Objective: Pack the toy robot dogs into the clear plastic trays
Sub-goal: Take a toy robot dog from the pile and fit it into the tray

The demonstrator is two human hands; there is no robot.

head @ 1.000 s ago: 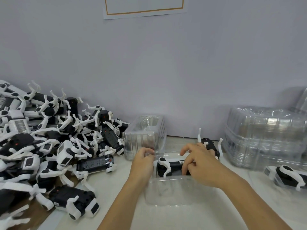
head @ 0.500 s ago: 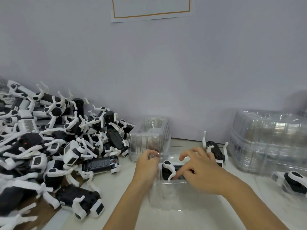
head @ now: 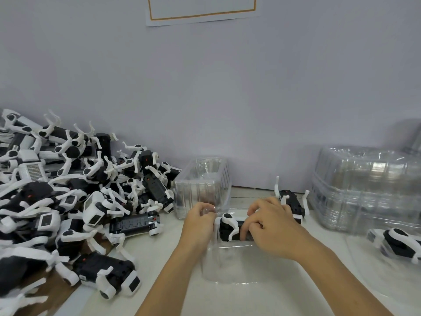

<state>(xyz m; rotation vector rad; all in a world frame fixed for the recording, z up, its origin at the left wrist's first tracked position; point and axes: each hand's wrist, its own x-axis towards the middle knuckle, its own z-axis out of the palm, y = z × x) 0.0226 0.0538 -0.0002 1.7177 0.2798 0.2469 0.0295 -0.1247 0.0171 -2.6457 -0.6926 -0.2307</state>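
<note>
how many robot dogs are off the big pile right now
3: one dog in the tray under both hands, one upside down behind them, one far right. Others may be hidden.

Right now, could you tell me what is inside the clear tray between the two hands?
One black-and-white toy robot dog lies in the clear tray. The right hand covers its right end, and the left hand pinches the tray's left rim.

Plain pale grey wall (head: 227,99) straight ahead, evenly lit. White sheet with an orange border (head: 201,10) stuck high up. Off-white tabletop (head: 262,299) below.
</note>
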